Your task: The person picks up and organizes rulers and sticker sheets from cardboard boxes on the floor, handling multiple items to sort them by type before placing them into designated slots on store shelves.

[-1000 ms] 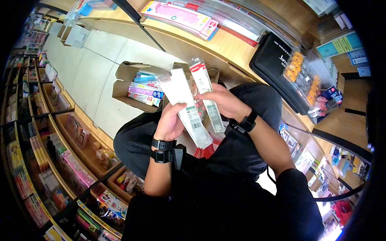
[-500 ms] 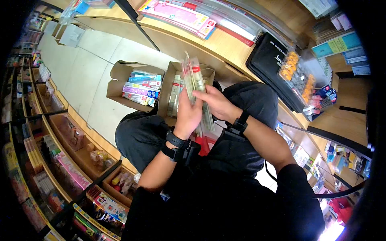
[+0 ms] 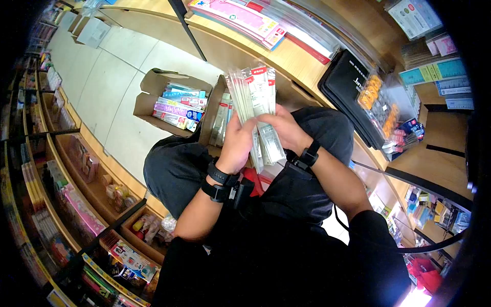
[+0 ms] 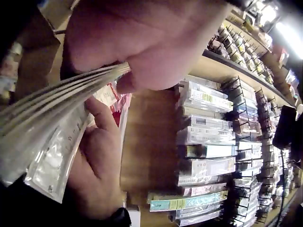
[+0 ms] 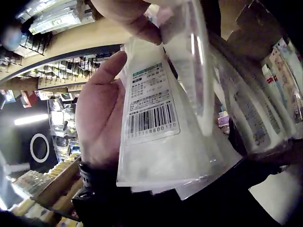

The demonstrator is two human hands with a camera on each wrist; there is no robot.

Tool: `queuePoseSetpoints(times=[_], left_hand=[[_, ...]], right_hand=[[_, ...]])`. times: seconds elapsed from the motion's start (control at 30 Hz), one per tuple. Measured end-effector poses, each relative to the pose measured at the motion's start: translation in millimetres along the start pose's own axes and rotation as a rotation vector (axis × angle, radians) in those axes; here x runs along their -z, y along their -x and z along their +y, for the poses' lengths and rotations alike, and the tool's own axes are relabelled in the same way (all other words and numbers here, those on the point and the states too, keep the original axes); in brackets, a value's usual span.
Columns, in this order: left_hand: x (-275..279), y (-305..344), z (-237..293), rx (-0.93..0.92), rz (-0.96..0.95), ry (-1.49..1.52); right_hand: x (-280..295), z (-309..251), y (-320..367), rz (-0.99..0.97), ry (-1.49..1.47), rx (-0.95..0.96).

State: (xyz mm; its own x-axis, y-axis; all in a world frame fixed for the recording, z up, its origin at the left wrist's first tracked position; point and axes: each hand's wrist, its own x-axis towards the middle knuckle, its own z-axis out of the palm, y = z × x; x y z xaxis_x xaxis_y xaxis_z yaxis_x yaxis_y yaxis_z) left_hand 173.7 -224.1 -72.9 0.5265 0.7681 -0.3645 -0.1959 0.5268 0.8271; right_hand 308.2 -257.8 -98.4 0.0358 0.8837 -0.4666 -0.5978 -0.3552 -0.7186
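Several long clear packets with white backs and red tops (image 3: pixel 259 84) stand fanned between the two hands over the lap. The left hand (image 3: pixel 239 145) grips a bundle of them, seen edge-on in the left wrist view as thin stacked packets (image 4: pixel 61 92). On the other side the right hand (image 3: pixel 287 131) holds more, its thumb across their front. In the right wrist view a packet with a barcode label (image 5: pixel 152 106) lies against the palm of the right hand (image 5: pixel 102 113), and the left hand's fingertips (image 5: pixel 147 30) touch the packets' upper part.
An open cardboard box (image 3: pixel 148 102) of coloured packages stands on the tiled floor, beside a second box (image 3: pixel 207 125) with similar clear packets, partly hidden by the hands. Shelf units flank both sides. Black cases (image 3: pixel 348 97) lie on the right shelf (image 3: pixel 302 66).
The left hand has turned since a second ago, bringing its packets from face-on to edge-on beside the right hand's. Over the last half second the packets have fanned wider.
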Motion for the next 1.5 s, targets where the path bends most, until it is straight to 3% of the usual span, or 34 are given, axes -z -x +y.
queuePoseSetpoints(times=[0.17, 0.23, 0.43, 0.5, 0.6, 0.73, 0.8, 0.83, 0.9, 0.97, 1.03, 1.07, 1.1, 1.17, 1.2, 1.23, 1.3, 1.33, 1.37, 1.47, 1.5], left_hand=[[-1.1, -4.0, -5.7, 0.021, 0.011, 0.089], [-0.4, -10.2, -13.1, -0.077, -0.009, -0.049], [-19.5, -5.1, -19.2, -0.085, -0.021, -0.064], [-20.1, -7.6, -21.3, -0.233, -0.078, -0.271], [-14.8, -6.4, -25.2, -0.265, -0.038, -0.412], [-12.3, 2.3, 0.0, -0.277, -0.044, -0.284], [-0.1, 3.8, 16.6, -0.193, -0.021, -0.408], [-6.7, 9.9, 34.8, -0.183, 0.122, -0.294], [5.5, -0.1, 40.2, -0.487, 0.336, -0.571], [5.3, -5.7, 32.3, -0.324, 0.262, -0.401], [-4.2, 0.2, 29.5, -0.455, 0.233, -0.618], [-3.4, -2.9, 18.9, -0.408, 0.246, -0.429], [2.5, -7.4, 13.7, -0.400, 0.249, -0.431], [11.7, -12.9, 10.2, -0.269, 0.313, -0.217], [14.8, -10.1, 12.8, -0.193, 0.293, 0.013], [18.1, -8.6, 22.9, -0.235, 0.295, 0.134], [46.5, -5.7, 41.6, -0.267, 0.292, 0.338], [48.7, 5.0, 62.5, -0.365, 0.346, 0.411], [63.4, 5.6, 70.4, -0.455, 0.434, 0.433], [75.3, 13.9, 80.8, -0.605, 0.482, 0.546], [69.2, 15.4, 77.7, -0.626, 0.473, 0.552]], right_hand=[[-1.1, 3.1, -0.3, 0.001, -0.084, -0.016], [-1.5, 1.8, 0.0, 0.005, -0.229, -0.059], [-8.4, -3.2, 9.2, -0.107, -0.109, 0.052], [-8.8, -7.5, 10.6, -0.081, -0.065, 0.075], [-7.2, -11.3, 11.0, 0.007, -0.137, 0.037], [-3.0, -11.7, 10.2, -0.027, -0.172, 0.047], [-7.2, -15.3, 12.6, -0.067, -0.169, 0.039], [-7.0, -16.5, 13.5, -0.070, -0.171, 0.035], [-6.1, -15.5, 15.7, -0.214, 0.038, 0.016], [-15.3, -7.2, 17.7, -0.241, 0.142, 0.034], [-24.1, 9.4, 15.3, -0.219, 0.973, 0.790], [-28.8, 18.1, 21.9, -0.181, 1.022, 0.628], [-32.3, 21.8, 24.0, -0.182, 1.018, 0.620], [-48.5, 13.3, 34.9, -0.090, 0.942, 0.385], [-49.7, 6.7, 36.6, -0.144, 0.999, 0.194], [-48.9, 1.9, 35.8, -0.146, 1.000, 0.192], [-42.5, -6.6, 32.7, -0.397, 0.748, 0.233], [-28.1, -8.3, 23.9, -0.390, 0.517, 0.155], [-18.2, -14.2, 17.4, -0.377, 0.361, 0.244], [-14.7, -19.9, 13.2, 0.131, -0.212, 0.135], [-19.8, -17.0, 12.5, 0.135, -0.213, 0.134]])
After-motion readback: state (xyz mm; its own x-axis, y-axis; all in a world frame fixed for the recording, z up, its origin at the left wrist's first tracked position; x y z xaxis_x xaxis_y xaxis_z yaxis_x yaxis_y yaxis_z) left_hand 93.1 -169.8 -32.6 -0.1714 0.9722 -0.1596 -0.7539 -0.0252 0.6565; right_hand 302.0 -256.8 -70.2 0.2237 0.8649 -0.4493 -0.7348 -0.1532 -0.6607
